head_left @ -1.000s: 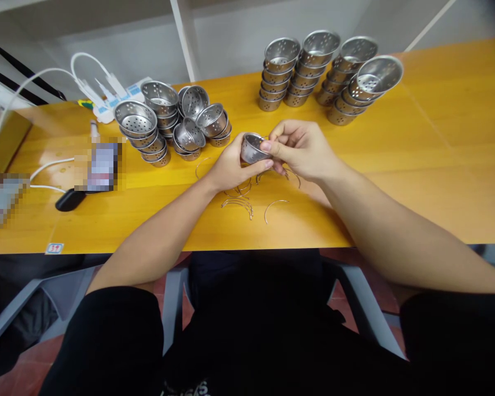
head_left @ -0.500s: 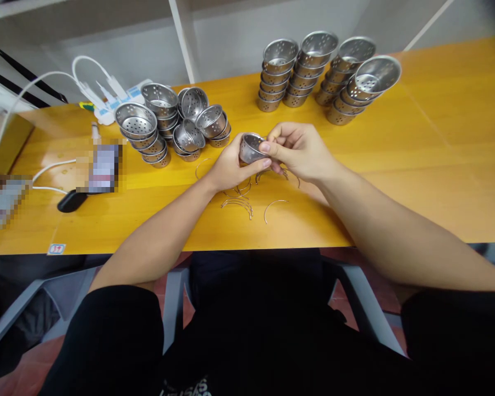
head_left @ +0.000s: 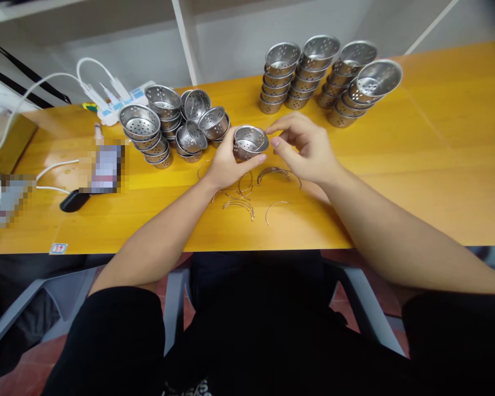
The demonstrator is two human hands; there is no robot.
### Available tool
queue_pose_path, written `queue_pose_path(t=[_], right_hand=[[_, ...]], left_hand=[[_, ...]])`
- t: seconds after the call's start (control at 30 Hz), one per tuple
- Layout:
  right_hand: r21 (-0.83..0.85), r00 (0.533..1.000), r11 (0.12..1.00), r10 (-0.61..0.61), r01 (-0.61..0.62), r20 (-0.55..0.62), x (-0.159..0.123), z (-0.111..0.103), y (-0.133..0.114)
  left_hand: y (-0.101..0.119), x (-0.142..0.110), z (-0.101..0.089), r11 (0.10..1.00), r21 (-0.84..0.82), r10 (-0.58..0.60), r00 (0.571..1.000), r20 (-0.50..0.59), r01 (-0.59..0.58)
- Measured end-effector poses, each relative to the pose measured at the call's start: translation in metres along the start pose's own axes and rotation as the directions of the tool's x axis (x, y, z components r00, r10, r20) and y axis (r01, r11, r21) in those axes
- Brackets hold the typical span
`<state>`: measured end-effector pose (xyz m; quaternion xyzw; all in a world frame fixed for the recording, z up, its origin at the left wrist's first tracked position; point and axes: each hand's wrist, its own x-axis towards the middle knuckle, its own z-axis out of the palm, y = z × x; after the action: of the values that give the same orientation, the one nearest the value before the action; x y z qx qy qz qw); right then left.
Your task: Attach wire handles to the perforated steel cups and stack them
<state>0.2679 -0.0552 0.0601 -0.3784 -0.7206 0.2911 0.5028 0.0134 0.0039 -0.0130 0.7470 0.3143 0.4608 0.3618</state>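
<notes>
While R hand is half-open, empty, L hand grips shiny rnd perf'd cup.

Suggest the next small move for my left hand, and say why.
I'd probably carry the round, perforated silver metal cup toward the similar cups stacked at left: the left hand holds it, a thin, curved metal wire seems to lie inside, and the right hand has thumb and index finger parted beside the rim, pinching nothing visible.

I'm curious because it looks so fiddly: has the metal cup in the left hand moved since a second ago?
Yes: the held cup has shifted slightly left, nearer the piled cups.
</notes>
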Motion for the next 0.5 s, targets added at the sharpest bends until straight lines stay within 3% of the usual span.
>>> queue_pose_path(t=[0.23,0.5], right_hand=[[-0.194,0.980,0.969,-0.124,0.153,0.153,0.000,-0.007,0.009],[-0.243,0.942,0.942,-0.156,0.232,0.297,-0.004,-0.002,0.025]], left_hand=[[-0.002,0.000,-0.001,1.000,0.022,-0.004,1.000,-0.010,0.004],[-0.009,-0.002,-0.002,0.991,0.054,0.118,0.992,0.038,-0.120]])
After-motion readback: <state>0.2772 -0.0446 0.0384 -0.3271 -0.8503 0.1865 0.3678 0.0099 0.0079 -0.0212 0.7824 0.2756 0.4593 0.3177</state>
